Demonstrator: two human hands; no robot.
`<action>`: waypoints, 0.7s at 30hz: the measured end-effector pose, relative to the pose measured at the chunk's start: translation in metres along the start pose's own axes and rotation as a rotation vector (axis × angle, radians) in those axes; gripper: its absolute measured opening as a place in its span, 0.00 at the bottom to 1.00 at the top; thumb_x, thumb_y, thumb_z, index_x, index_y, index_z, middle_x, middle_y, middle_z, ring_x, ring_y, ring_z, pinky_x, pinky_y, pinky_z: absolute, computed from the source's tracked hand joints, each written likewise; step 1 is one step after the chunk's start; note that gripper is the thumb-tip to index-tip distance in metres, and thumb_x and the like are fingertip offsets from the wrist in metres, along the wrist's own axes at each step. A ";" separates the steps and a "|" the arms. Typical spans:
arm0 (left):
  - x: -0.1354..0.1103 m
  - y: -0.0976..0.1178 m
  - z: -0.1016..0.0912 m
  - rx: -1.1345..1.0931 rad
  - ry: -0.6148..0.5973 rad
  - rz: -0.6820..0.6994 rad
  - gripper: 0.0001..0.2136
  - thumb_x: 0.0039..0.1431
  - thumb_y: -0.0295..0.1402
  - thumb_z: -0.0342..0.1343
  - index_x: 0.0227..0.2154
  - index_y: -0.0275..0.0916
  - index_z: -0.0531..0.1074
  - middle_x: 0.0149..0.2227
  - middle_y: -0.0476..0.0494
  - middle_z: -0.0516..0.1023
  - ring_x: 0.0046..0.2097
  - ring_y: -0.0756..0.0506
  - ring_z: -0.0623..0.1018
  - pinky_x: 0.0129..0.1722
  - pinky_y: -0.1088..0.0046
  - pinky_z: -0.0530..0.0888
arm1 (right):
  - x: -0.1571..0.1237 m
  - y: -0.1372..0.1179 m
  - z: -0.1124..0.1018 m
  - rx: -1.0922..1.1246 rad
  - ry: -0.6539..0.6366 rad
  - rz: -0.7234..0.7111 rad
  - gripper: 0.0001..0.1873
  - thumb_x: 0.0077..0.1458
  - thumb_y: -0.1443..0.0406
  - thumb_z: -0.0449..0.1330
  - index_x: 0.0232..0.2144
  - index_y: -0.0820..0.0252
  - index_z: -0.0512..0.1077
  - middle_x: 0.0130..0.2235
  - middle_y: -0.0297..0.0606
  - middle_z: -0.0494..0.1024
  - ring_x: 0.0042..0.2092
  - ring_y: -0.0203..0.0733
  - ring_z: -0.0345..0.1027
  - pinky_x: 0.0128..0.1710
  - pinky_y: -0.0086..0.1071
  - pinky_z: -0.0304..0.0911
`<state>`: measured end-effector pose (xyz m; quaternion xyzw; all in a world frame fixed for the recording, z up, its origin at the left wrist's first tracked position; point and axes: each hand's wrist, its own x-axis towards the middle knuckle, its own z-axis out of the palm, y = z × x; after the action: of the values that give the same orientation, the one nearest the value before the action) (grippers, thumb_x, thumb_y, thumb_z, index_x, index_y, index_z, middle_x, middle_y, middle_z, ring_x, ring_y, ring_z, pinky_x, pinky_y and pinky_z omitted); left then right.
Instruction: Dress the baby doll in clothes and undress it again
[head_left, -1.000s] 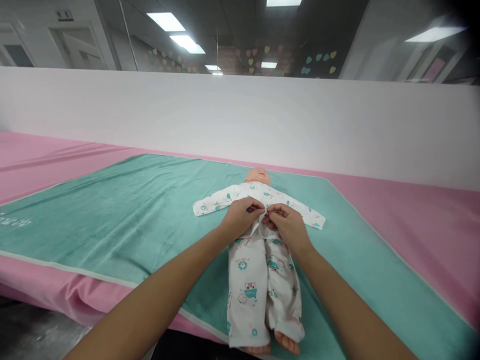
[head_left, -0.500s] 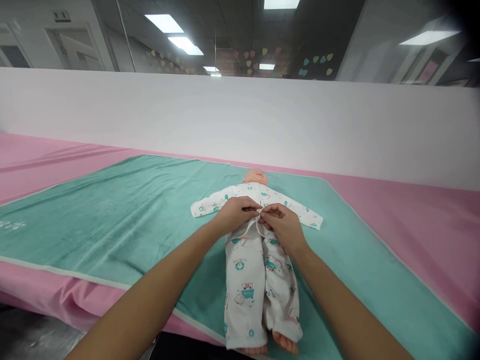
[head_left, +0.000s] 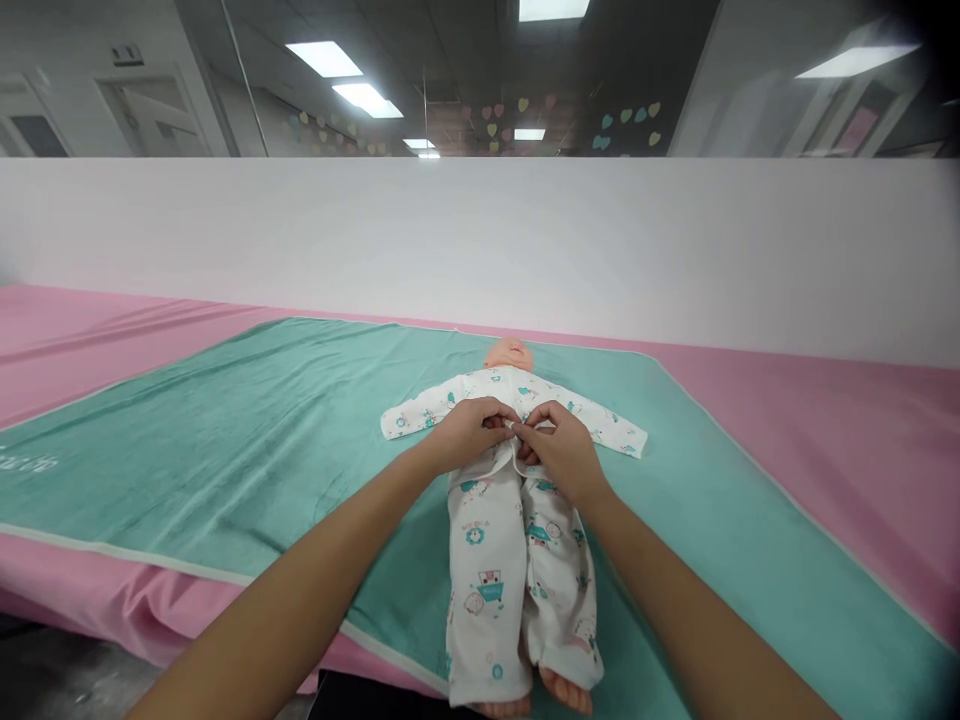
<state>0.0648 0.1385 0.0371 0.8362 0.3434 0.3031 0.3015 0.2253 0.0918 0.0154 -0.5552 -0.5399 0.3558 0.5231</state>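
Note:
A baby doll (head_left: 509, 354) lies on its back, feet toward me, arms spread wide. It wears a white printed top (head_left: 600, 424) and matching pants (head_left: 487, 575). At the doll's waist my left hand (head_left: 480, 432) and my right hand (head_left: 561, 448) meet, both with fingers pinched on the white drawstring (head_left: 504, 460) of the pants. Loops of the string hang below the fingers over the front of the pants. My fingertips partly hide the spot where the strands come together.
Under the doll is a teal blanket (head_left: 225, 430) with a pale edge, spread over a pink cover (head_left: 840, 450). A white wall panel (head_left: 450, 250) stands behind, with glass above it. Dark floor (head_left: 67, 670) shows at the lower left.
My right fingertips have shifted slightly left, closer against the left ones at the string. The view has tilted up a little. The doll lies as before.

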 end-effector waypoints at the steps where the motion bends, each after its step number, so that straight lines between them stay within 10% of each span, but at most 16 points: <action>1: 0.000 0.000 0.000 0.005 -0.007 -0.006 0.08 0.55 0.33 0.52 0.35 0.43 0.75 0.31 0.50 0.74 0.32 0.49 0.72 0.30 0.75 0.68 | -0.001 0.000 0.001 -0.022 0.017 -0.014 0.14 0.47 0.56 0.61 0.26 0.58 0.62 0.19 0.31 0.72 0.21 0.36 0.67 0.22 0.28 0.64; 21: -0.002 0.005 0.015 0.081 0.159 0.015 0.03 0.48 0.28 0.52 0.26 0.39 0.70 0.23 0.52 0.67 0.26 0.51 0.66 0.25 0.76 0.61 | -0.006 0.002 0.002 0.140 -0.092 -0.024 0.14 0.47 0.55 0.61 0.28 0.57 0.63 0.17 0.27 0.66 0.19 0.31 0.56 0.19 0.24 0.49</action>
<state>0.0761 0.1300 0.0306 0.8236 0.3721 0.3564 0.2370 0.2226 0.0866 0.0121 -0.4939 -0.5438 0.4113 0.5395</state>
